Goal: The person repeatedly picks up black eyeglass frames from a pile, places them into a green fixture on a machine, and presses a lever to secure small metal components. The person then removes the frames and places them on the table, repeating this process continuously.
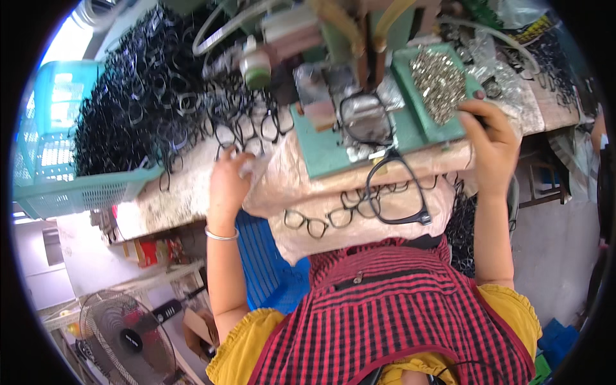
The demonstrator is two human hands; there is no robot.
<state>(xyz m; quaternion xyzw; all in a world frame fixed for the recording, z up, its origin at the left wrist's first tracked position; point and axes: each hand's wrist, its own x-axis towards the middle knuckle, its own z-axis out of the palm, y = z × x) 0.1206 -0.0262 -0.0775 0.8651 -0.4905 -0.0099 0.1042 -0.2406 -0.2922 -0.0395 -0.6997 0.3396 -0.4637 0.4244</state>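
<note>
Red-checked apron (385, 301); beyond, a black eyeglass frame (391, 153) (nicely rounded).

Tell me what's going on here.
A black glasses frame sits at a bench machine, with neither of the person's hands on it. The left hand is beside loose frames on the table; whether it grips one can't be made out. The right hand is by the right side of a green tray of small metal pieces. More frames are heaped at a teal basket, and several lie on the pale cloth below the machine.
</note>
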